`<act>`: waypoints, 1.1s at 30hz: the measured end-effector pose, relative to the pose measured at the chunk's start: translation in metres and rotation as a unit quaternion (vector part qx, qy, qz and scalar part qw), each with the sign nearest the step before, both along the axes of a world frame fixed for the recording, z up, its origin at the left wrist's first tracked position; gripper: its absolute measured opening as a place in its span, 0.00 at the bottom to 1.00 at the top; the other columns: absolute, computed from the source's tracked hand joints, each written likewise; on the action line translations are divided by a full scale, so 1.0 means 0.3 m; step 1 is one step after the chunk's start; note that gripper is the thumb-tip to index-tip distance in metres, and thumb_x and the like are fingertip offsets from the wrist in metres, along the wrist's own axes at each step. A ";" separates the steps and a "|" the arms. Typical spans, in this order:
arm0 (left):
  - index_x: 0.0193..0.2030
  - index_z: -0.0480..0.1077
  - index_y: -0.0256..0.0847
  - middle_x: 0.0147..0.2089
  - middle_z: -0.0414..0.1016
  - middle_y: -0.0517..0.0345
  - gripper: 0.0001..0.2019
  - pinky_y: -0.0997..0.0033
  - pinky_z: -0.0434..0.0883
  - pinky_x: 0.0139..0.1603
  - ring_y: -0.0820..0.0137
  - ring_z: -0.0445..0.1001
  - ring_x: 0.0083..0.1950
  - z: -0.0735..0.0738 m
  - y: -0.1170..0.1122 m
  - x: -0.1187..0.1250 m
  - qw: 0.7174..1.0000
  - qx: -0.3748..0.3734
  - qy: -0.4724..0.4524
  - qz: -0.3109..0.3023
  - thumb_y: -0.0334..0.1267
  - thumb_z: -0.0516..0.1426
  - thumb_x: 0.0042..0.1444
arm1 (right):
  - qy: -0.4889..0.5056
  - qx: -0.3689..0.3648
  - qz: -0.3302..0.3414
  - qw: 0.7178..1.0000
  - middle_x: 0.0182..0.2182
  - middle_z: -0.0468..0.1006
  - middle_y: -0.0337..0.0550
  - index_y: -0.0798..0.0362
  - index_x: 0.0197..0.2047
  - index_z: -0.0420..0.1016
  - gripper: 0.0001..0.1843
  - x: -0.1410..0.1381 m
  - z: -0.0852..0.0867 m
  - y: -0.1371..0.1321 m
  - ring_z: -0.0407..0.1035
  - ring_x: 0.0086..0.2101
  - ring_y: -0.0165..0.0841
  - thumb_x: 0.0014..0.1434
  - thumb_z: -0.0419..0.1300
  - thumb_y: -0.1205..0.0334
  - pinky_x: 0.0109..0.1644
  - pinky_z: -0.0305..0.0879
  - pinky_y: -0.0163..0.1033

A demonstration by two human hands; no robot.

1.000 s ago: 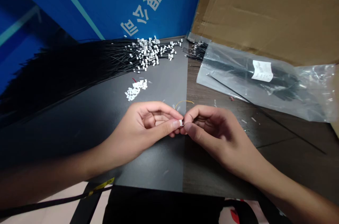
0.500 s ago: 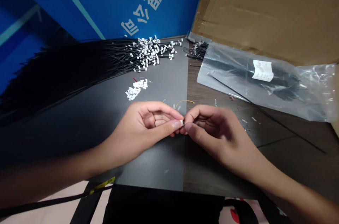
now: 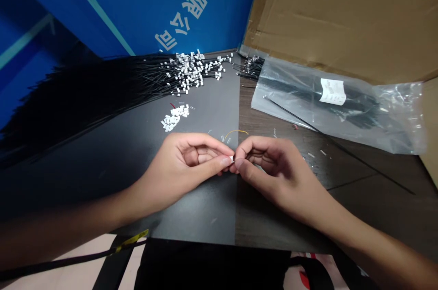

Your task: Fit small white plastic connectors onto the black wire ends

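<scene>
Between thumb and index finger, my left hand (image 3: 195, 160) pinches a small white plastic connector (image 3: 232, 158). My right hand (image 3: 270, 166) is closed in a pinch right beside it, fingertips almost meeting the left ones. It grips the end of a black wire (image 3: 354, 181), whose far length shows beyond the wrist; the middle is hidden by the hand. Whether the wire's tip sits inside the connector cannot be made out. Behind my left hand lies a small heap of loose white connectors (image 3: 175, 117).
A big bundle of black wires (image 3: 85, 93) with white connectors on their ends lies at the back left. A clear plastic bag (image 3: 294, 98) of black wires lies by a cardboard box (image 3: 342, 20). One black wire (image 3: 338, 146), a yellow wire (image 3: 236, 131) and clear scraps lie about. A blue panel (image 3: 137, 2) stands behind.
The view has shifted slightly, so things appear a little further left. Both hands keep the same pinch, with the white connector still between them.
</scene>
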State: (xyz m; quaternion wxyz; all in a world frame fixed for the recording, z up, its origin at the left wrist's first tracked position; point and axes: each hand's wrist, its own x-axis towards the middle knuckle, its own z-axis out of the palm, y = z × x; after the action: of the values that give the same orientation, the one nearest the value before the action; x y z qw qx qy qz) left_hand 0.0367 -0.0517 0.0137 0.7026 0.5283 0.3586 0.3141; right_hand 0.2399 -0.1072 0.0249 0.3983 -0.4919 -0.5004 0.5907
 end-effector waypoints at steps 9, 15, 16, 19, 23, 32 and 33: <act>0.35 0.89 0.40 0.33 0.87 0.57 0.08 0.86 0.82 0.40 0.75 0.86 0.34 0.009 -0.016 0.009 0.994 0.097 0.038 0.027 0.23 0.71 0.54 | -0.028 0.020 0.004 0.999 0.28 0.75 0.34 0.53 0.32 0.77 0.06 -0.002 -0.010 -0.003 0.68 0.31 0.28 0.60 0.67 0.69 0.37 0.62 0.34; 0.36 0.89 0.40 0.33 0.87 0.57 0.09 0.88 0.81 0.39 0.76 0.85 0.33 0.006 -0.020 0.012 0.993 0.103 0.049 0.043 0.22 0.71 0.53 | -0.038 0.032 0.000 0.999 0.29 0.76 0.34 0.54 0.32 0.78 0.05 -0.002 -0.014 0.001 0.68 0.31 0.28 0.60 0.67 0.70 0.37 0.63 0.34; 0.35 0.89 0.40 0.33 0.88 0.57 0.09 0.88 0.81 0.39 0.76 0.85 0.33 0.006 -0.020 0.011 0.993 0.102 0.049 0.045 0.23 0.71 0.53 | -0.038 0.035 -0.001 0.999 0.29 0.77 0.35 0.54 0.33 0.78 0.05 -0.002 -0.014 0.002 0.69 0.32 0.28 0.60 0.67 0.70 0.38 0.63 0.35; 0.35 0.89 0.41 0.32 0.88 0.57 0.08 0.88 0.81 0.38 0.75 0.86 0.32 0.007 -0.022 0.010 0.994 0.091 0.049 0.047 0.24 0.72 0.53 | -0.037 0.037 0.000 0.999 0.29 0.77 0.35 0.53 0.33 0.79 0.05 -0.003 -0.019 0.000 0.69 0.32 0.29 0.60 0.68 0.70 0.39 0.65 0.35; 0.34 0.88 0.40 0.31 0.87 0.57 0.06 0.84 0.82 0.36 0.73 0.85 0.30 0.006 -0.020 0.009 0.996 0.069 0.044 0.045 0.25 0.72 0.53 | -0.039 0.040 -0.004 0.998 0.30 0.79 0.36 0.52 0.33 0.80 0.06 -0.011 -0.026 -0.002 0.70 0.33 0.31 0.61 0.69 0.69 0.39 0.66 0.36; 0.42 0.88 0.40 0.36 0.87 0.56 0.11 0.84 0.80 0.40 0.74 0.84 0.35 0.026 0.067 -0.034 0.995 0.067 -0.004 0.072 0.26 0.75 0.52 | -0.304 0.174 -0.095 0.932 0.38 0.90 0.45 0.51 0.40 0.87 0.08 0.155 -0.025 0.118 0.82 0.37 0.39 0.68 0.68 0.57 0.45 0.77 0.44; 0.42 0.89 0.39 0.37 0.87 0.55 0.10 0.83 0.81 0.41 0.74 0.84 0.36 0.035 0.084 -0.044 0.993 0.068 -0.018 0.091 0.26 0.75 0.52 | -0.404 0.195 -0.146 0.882 0.41 0.90 0.47 0.51 0.42 0.87 0.07 0.192 -0.034 0.143 0.82 0.38 0.41 0.68 0.66 0.59 0.47 0.77 0.46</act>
State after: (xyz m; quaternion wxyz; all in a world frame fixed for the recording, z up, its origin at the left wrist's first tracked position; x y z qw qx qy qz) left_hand 0.0237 -0.0265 0.0243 0.6399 0.5340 0.3703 0.4102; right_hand 0.2977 -0.0644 0.0148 0.3311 -0.6676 -0.6457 0.1667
